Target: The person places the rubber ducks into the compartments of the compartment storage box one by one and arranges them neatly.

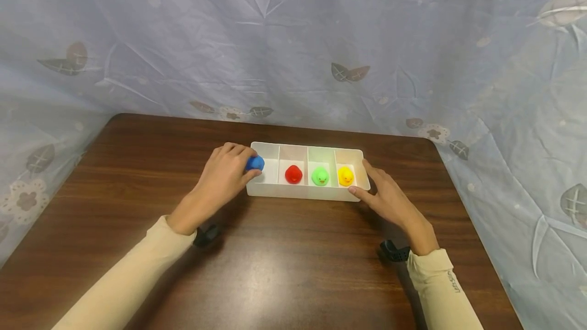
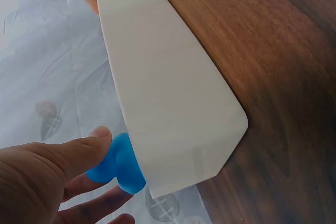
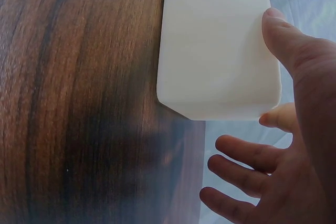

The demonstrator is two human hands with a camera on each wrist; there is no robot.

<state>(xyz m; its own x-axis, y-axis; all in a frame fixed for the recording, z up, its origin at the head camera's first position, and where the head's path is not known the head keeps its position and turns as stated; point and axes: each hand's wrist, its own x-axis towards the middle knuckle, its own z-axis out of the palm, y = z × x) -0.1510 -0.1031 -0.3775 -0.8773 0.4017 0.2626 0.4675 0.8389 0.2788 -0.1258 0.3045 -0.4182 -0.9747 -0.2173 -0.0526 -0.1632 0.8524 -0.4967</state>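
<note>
My left hand (image 1: 227,169) pinches a blue rubber duck (image 1: 255,163) between thumb and fingers, at the left end of a white divided box (image 1: 298,192). In the left wrist view the blue duck shows beside the box rim, its underside partly hidden by the fingers. A red duck (image 1: 293,174), a green duck (image 1: 320,176) and a yellow duck (image 1: 346,176) sit in separate compartments to the right. At the box's right end, my right hand (image 1: 389,196) touches the rim with thumb and index finger. Its other fingers are spread and fairly straight in the right wrist view.
The box stands on a dark brown wooden table (image 1: 275,248), toward its far edge. Grey patterned cloth (image 1: 293,55) hangs behind the table and along both sides. A black wrist device (image 1: 395,251) sits below the right wrist, and another (image 1: 206,235) below the left.
</note>
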